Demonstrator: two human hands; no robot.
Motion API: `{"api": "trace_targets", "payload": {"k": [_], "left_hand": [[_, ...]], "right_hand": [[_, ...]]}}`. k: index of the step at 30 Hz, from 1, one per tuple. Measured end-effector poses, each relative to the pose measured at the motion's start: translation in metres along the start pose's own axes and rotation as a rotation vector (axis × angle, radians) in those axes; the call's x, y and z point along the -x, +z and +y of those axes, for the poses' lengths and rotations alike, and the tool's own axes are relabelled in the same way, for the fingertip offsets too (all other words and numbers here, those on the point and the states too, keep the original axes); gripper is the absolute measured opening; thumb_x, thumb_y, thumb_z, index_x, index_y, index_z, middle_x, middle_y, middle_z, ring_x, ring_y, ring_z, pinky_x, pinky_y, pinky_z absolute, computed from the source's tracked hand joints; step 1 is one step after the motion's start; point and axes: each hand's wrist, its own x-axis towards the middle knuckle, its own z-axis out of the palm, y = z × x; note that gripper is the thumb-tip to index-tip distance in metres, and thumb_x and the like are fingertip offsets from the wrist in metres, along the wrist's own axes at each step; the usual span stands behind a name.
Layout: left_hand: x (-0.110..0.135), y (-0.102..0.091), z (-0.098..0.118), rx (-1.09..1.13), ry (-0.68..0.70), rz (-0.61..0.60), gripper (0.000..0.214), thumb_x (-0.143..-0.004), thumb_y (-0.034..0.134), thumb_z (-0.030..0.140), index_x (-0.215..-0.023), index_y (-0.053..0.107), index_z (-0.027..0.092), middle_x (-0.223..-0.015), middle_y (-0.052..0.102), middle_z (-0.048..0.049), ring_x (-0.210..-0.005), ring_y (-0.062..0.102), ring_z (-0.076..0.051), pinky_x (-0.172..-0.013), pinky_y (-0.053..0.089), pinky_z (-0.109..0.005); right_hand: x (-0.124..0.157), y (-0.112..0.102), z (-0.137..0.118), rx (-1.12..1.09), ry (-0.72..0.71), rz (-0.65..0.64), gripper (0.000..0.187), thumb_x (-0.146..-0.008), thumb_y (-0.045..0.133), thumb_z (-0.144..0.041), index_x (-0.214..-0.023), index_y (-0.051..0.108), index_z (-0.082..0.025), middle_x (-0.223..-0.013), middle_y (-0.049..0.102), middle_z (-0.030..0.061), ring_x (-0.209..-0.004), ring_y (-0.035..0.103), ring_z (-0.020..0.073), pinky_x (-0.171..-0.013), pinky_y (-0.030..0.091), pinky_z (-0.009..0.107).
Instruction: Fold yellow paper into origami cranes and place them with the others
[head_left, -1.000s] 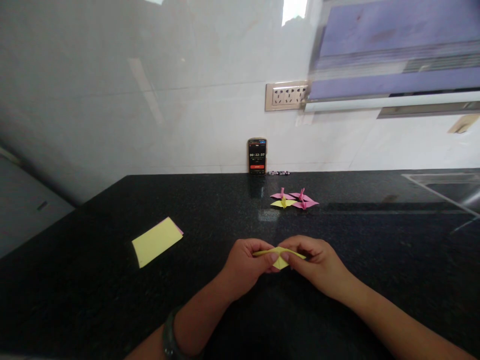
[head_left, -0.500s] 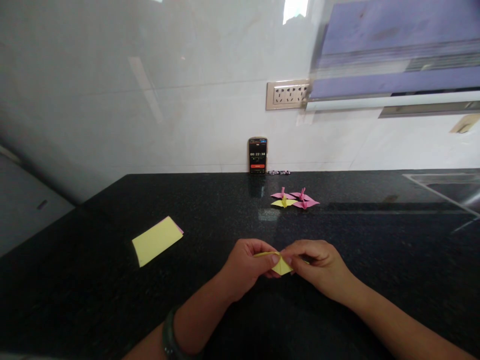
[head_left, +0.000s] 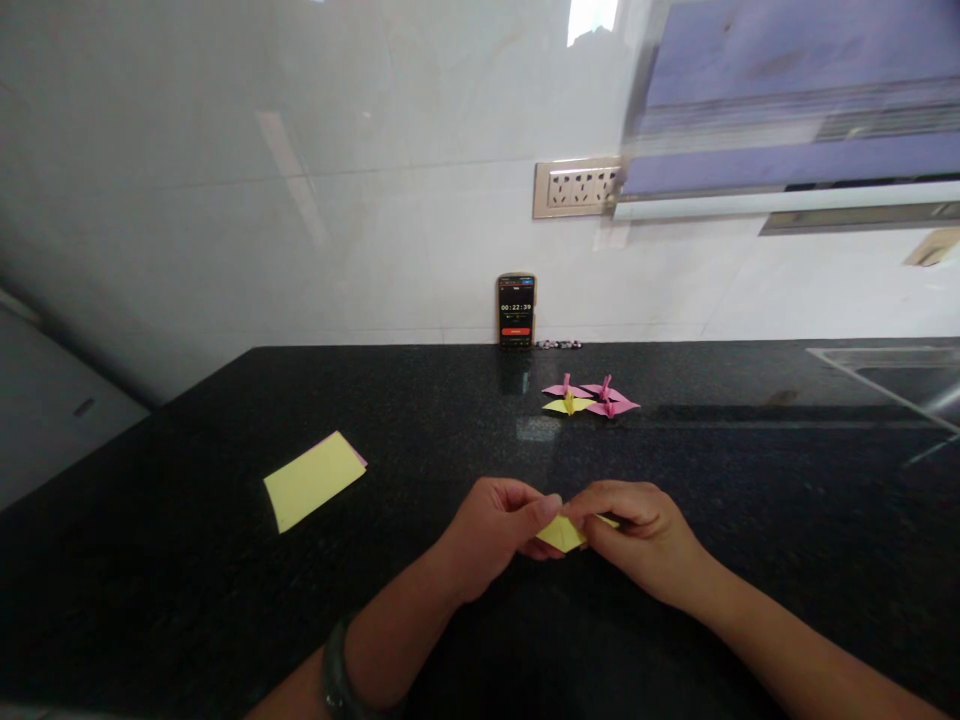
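Note:
A small folded piece of yellow origami paper (head_left: 562,534) is pinched between my two hands above the dark counter. My left hand (head_left: 501,520) grips its left side, thumb on top and fingers underneath. On the right side, my right hand (head_left: 634,525) holds it between thumb and fingers, and a yellow tip pokes out past the thumb. The fingers hide much of the paper. Beyond my hands stand a yellow paper crane (head_left: 569,405) and several pink paper cranes (head_left: 613,408), grouped close together.
A stack of yellow paper (head_left: 315,482), with a pink edge beneath, lies at left. A phone (head_left: 516,312) showing a running timer leans against the wall, a beaded strap (head_left: 559,345) beside it. A sink edge (head_left: 885,395) is at far right. A socket panel (head_left: 576,188) sits on the wall.
My left thumb has shifted slightly up and right on the yellow paper, near the right fingertips. Both hands still hold it in the same place. The timer has advanced one second.

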Motion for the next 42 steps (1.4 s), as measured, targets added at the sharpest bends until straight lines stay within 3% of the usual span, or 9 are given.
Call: {"api": "trace_targets", "payload": {"k": [6,13,16,21,32,42], "left_hand": [[-0.001,-0.001,-0.003,-0.043,0.043,0.008,0.024,-0.065,0.061,0.033,-0.069,0.064,0.009,-0.061,0.062,-0.0044,-0.054,0.056,-0.011,-0.052,0.043,-0.022],[-0.002,0.0,-0.005,-0.145,0.149,0.06,0.017,-0.065,0.061,0.027,-0.072,0.065,0.011,-0.061,0.061,-0.0029,-0.054,0.053,-0.011,-0.053,0.042,-0.022],[-0.002,0.001,-0.006,-0.22,0.183,0.077,0.017,-0.066,0.06,0.026,-0.073,0.066,0.012,-0.063,0.062,-0.003,-0.055,0.054,-0.011,-0.054,0.043,-0.022],[-0.002,0.001,-0.007,-0.387,0.263,0.098,0.017,-0.068,0.058,0.027,-0.076,0.066,0.014,-0.069,0.064,-0.0032,-0.063,0.056,-0.013,-0.059,0.043,-0.022],[0.001,-0.004,-0.009,-0.659,0.346,0.137,0.019,-0.073,0.052,0.029,-0.075,0.065,0.016,-0.067,0.062,-0.0021,-0.062,0.055,-0.012,-0.057,0.042,-0.021],[0.002,-0.002,-0.008,-0.64,0.355,0.156,0.021,-0.073,0.051,0.033,-0.073,0.065,0.017,-0.067,0.062,-0.0032,-0.061,0.056,-0.014,-0.058,0.042,-0.023]], "right_hand": [[0.0,0.001,-0.002,0.002,0.059,-0.045,0.014,-0.077,0.048,-0.015,-0.079,0.062,-0.017,-0.069,0.06,0.0023,-0.062,0.055,0.0122,-0.057,0.042,0.023],[0.0,0.003,0.004,-0.099,0.285,-0.035,0.016,-0.078,0.051,-0.029,-0.079,0.058,-0.016,-0.067,0.06,0.0022,-0.061,0.054,0.0124,-0.053,0.042,0.022],[-0.001,-0.001,0.002,0.002,0.26,-0.085,0.015,-0.079,0.049,-0.027,-0.077,0.06,-0.017,-0.068,0.061,0.0018,-0.062,0.055,0.0122,-0.056,0.042,0.022],[-0.002,-0.006,-0.001,0.167,0.129,-0.061,0.014,-0.08,0.048,-0.022,-0.076,0.061,-0.018,-0.069,0.061,0.0001,-0.063,0.055,0.0108,-0.058,0.041,0.021],[-0.002,-0.001,0.0,0.208,0.048,-0.065,0.013,-0.081,0.046,-0.02,-0.076,0.058,-0.018,-0.07,0.058,0.0001,-0.065,0.053,0.0102,-0.06,0.04,0.021],[-0.001,-0.002,0.0,0.209,0.03,-0.058,0.015,-0.082,0.043,-0.021,-0.074,0.056,-0.018,-0.068,0.056,0.001,-0.064,0.052,0.0114,-0.059,0.04,0.022]]}}
